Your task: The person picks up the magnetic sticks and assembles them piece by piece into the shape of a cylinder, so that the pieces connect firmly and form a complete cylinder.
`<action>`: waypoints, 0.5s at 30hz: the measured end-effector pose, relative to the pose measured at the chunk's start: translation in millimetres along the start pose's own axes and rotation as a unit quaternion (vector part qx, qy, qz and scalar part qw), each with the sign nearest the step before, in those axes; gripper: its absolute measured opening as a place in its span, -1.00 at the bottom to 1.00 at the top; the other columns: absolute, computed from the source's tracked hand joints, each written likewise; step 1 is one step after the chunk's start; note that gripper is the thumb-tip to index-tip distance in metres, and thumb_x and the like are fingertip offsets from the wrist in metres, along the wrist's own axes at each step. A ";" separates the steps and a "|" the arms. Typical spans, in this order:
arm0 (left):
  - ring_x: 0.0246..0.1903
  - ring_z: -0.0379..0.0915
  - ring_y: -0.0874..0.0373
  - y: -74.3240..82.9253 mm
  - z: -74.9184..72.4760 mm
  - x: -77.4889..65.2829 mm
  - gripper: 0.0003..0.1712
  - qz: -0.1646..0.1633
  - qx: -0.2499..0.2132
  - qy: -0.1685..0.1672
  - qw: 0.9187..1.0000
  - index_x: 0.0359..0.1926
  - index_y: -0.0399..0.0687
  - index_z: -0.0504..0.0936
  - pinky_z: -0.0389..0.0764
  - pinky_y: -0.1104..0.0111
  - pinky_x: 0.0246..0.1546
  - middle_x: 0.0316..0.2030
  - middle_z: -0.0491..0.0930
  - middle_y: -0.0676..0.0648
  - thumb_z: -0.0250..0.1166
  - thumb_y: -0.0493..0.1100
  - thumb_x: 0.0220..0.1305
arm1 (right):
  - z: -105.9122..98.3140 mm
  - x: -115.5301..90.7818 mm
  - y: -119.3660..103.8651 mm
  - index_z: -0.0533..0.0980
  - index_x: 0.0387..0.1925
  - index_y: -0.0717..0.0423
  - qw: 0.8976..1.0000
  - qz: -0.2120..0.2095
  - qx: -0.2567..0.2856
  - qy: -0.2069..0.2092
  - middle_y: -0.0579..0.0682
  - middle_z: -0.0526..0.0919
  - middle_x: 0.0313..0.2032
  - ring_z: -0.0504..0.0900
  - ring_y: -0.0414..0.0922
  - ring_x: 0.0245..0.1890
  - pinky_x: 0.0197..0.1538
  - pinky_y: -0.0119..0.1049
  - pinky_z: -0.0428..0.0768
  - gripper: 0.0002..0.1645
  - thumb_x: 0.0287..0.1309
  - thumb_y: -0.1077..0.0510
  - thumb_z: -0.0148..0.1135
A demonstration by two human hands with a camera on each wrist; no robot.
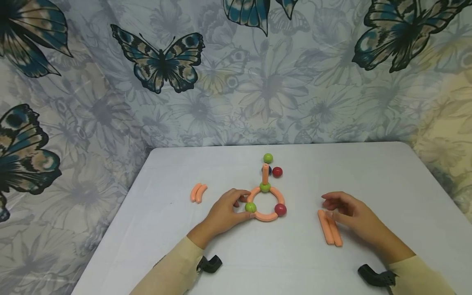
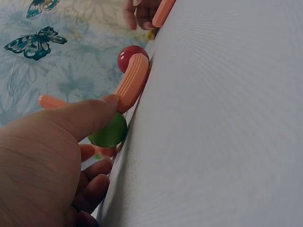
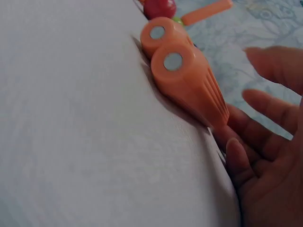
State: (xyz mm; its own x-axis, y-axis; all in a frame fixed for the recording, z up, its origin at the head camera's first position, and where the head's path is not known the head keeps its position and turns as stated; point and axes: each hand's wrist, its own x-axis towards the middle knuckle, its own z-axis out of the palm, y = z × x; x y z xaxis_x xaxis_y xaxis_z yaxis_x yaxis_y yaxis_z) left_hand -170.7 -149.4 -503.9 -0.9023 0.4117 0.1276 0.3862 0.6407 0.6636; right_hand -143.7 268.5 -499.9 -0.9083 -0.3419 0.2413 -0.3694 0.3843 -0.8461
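My left hand [image 1: 227, 210] pinches a ring of curved orange magnetic rods [image 1: 266, 217] at its left side, where a green ball [image 1: 250, 207] joins two of them. In the left wrist view the thumb presses the end of a curved rod [image 2: 132, 85] beside the green ball [image 2: 110, 131]. A red ball [image 1: 280, 210] forms the ring's right joint, and another green ball [image 1: 264, 187] its far joint, with a straight orange rod [image 1: 265, 174] rising from it. Beside two straight orange rods [image 1: 330, 229] is my right hand [image 1: 355, 217], fingers loosely bent; metal discs show on the rod ends [image 3: 173, 62].
Behind the ring lie a loose green ball [image 1: 268, 158], a red ball [image 1: 277, 172] and a dark ball [image 1: 270, 170] partly hidden by the upright rod. Two curved orange rods [image 1: 198, 193] lie at the left of the white table [image 1: 155, 246]. A butterfly-print cloth [image 1: 236, 102] hangs behind.
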 end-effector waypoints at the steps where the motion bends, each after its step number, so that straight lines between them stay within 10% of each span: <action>1: -0.08 0.50 0.23 0.6 -0.2 0.1 -0.27 0.000 0.001 0.000 1.000 0.41 0.12 0.61 0.60 0.24 -0.02 0.06 0.61 0.20 0.61 0.17 0.32 | -1.1 -0.5 0.2 0.55 0.34 0.23 1.000 0.000 -0.002 -0.007 0.16 0.70 0.10 0.64 -0.17 0.04 0.01 -0.46 0.56 -0.51 0.43 0.36 0.37; 15: -0.06 0.50 0.22 5.1 -3.2 -1.1 -0.24 -0.021 -0.002 -0.010 1.000 0.43 0.10 0.60 0.59 0.22 0.00 0.09 0.61 0.19 0.62 0.18 0.32 | -10.3 -1.5 -2.3 0.62 0.27 0.08 0.997 0.014 -0.043 -0.069 0.05 0.60 0.24 0.62 -0.24 0.12 0.03 -0.41 0.53 -0.46 0.31 0.23 0.57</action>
State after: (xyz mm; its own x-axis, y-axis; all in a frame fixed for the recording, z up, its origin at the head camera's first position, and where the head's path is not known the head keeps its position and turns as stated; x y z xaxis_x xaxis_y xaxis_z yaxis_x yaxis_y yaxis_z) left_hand -168.4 -148.7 -498.2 -0.9135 0.3978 0.0854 0.3477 0.6543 0.6715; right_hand -143.5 277.0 -493.5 -0.8846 -0.4429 0.1462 -0.3661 0.4651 -0.8060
